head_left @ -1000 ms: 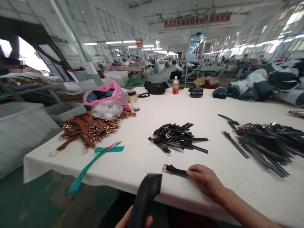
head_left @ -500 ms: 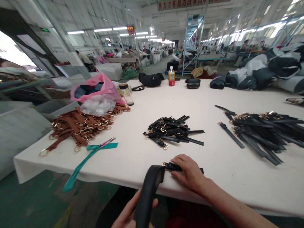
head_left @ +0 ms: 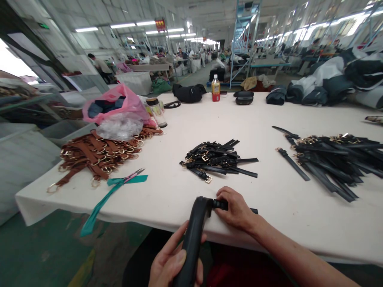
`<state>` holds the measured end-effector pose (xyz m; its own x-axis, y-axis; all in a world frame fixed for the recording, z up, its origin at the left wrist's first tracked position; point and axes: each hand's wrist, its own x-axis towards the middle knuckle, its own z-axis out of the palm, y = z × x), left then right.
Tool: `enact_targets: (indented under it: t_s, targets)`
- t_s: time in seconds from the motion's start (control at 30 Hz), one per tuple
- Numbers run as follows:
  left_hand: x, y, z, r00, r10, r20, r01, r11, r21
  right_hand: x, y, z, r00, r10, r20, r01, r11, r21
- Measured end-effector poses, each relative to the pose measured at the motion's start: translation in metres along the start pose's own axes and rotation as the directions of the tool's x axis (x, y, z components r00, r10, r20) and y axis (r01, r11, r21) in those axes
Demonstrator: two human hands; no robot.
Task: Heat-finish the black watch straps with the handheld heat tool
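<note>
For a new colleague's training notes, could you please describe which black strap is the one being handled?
On the white table, look at the near edge, below the smaller pile of black straps. It is the strap pinned under the right hand, meeting the curved black piece in the left hand; unlike the piled ones, it lies apart.

No wording can be read: the green sign point(head_left: 43, 26), the red sign point(head_left: 160, 24) and the bottle label point(head_left: 216, 92) are too small and blurred.

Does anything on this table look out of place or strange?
Yes: a teal ribbon hangs over the edge of the white table beside small scissors, the only bright strip among brown straps and black straps.
</note>
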<state>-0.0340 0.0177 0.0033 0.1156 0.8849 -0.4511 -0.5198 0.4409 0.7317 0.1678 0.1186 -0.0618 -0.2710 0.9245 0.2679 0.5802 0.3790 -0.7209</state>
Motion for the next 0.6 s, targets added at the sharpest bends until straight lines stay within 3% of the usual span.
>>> enact_targets:
  t_s: [0.37, 0.6]
  targets:
    - [-0.001, -0.001, 0.001, 0.997, 0.054, 0.049, -0.052, 0.997, -0.049, -0.017, 0.004, -0.016, 0.999, 0.046, -0.022, -0.048, 0.997, -0.059]
    - [0.0, -0.01, -0.015, 0.997, 0.041, 0.07, -0.035, 0.995, -0.091, -0.017, 0.005, -0.015, 0.998, 0.06, -0.005, -0.06, 0.998, -0.019]
